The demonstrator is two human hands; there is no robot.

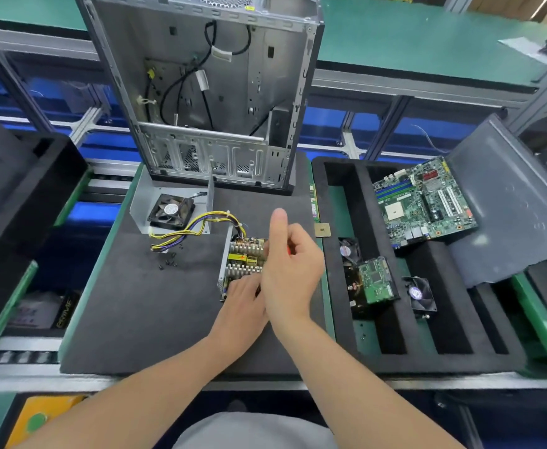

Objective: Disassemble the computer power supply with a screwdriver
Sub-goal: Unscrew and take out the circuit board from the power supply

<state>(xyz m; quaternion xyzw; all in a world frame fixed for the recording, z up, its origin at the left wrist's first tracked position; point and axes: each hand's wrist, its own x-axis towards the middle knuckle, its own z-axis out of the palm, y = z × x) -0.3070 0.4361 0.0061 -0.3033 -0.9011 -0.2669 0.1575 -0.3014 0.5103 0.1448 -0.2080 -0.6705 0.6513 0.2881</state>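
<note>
Gripping red screwdriver (pixel 287 251) w/ R hand (pixel 293 267), L hand (pixel 243 294) presses finned PSU board (pixel 244 254).

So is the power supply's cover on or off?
Off. The power supply sits open-topped, heatsinks and board exposed; its grey cover, holding the fan, lies apart to its left on the mat.
</note>
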